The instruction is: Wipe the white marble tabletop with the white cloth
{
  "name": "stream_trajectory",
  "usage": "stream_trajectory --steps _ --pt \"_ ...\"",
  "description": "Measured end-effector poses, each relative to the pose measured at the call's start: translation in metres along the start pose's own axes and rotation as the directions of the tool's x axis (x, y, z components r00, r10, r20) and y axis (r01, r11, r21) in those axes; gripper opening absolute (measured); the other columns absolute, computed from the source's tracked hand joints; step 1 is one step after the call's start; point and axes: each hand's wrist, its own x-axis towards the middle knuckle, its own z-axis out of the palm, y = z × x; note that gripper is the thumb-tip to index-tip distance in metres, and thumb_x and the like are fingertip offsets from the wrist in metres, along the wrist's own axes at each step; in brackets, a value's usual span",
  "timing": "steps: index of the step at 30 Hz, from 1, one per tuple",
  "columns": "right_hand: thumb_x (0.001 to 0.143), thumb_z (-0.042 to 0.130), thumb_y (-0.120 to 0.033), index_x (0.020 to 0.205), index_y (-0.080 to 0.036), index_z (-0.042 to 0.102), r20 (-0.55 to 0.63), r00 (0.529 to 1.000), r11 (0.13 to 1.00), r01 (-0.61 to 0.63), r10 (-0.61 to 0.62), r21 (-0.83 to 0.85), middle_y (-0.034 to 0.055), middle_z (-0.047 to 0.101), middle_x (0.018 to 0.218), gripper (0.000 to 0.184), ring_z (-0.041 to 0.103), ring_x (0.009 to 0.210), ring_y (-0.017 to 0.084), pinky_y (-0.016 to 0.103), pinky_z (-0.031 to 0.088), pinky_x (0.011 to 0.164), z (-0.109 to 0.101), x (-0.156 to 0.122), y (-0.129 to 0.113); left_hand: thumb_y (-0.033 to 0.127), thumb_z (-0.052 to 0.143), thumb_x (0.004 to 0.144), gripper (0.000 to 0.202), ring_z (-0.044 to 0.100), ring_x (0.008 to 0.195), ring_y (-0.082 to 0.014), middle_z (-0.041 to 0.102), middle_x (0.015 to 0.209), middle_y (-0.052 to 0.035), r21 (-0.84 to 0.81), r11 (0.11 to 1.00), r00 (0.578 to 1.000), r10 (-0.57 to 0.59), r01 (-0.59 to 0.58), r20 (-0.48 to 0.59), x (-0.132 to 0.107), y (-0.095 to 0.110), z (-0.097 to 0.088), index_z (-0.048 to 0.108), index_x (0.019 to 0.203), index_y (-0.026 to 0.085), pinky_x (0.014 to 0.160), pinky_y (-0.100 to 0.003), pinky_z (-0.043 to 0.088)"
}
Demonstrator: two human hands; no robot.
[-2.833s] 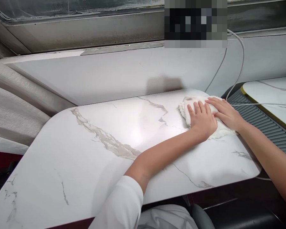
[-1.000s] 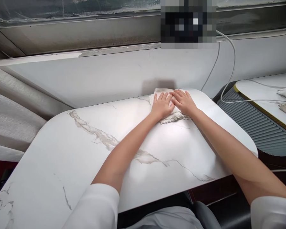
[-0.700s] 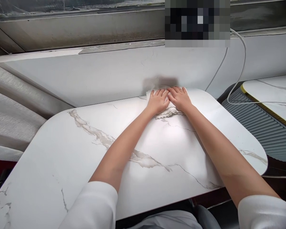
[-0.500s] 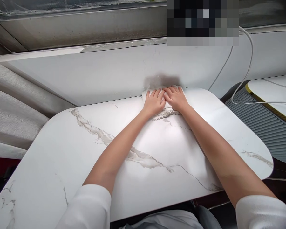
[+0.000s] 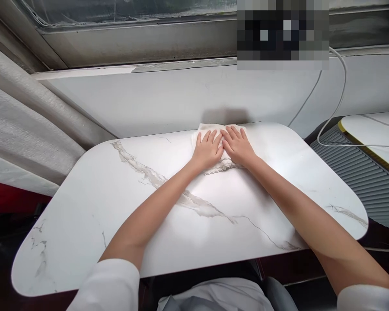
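Pressing cloth [image 5: 224, 165] at upper-centre frame under flat, open left hand [image 5: 207, 151] and right hand [image 5: 239, 147], risking bunching from uneven pressure.

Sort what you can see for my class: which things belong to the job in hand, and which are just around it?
Part of the job:
Cloth, spread under both hands
Left hand, flat on it
Right hand, flat on it
Table, beneath the cloth

Just around it:
Cable, looping at the right
Curtain, at the left
Window frame, behind the table
Second table, at the right
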Motion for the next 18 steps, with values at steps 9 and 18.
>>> stream_trajectory --steps 9,18 --pt "0.100 0.020 -0.034 0.153 -0.016 0.030 -0.040 0.999 1.000 0.028 -0.028 0.012 0.0134 0.031 0.158 0.057 0.019 0.148 0.030 0.058 0.015 0.118 -0.013 -0.084 -0.030 0.032 0.031 0.099 0.054 0.024 0.147 -0.0279 0.032 0.158 -0.0109 0.010 0.996 0.996 0.085 -0.085 -0.006 -0.074 0.033 -0.010 0.035 0.150 0.015 0.121 -0.053 0.012" --pt "0.099 0.029 -0.031 0.158 -0.017 0.002 -0.105 0.985 0.991 0.135 -0.136 -0.018 0.0144 0.026 0.159 0.066 0.018 0.148 0.031 0.060 0.022 0.117 -0.035 -0.189 -0.087 0.032 0.033 0.098 0.057 0.025 0.146 -0.0346 0.032 0.157 -0.0160 0.035 0.986 0.986 0.165 -0.164 -0.035 -0.186 0.072 -0.026 0.035 0.149 0.008 0.118 -0.060 0.020"
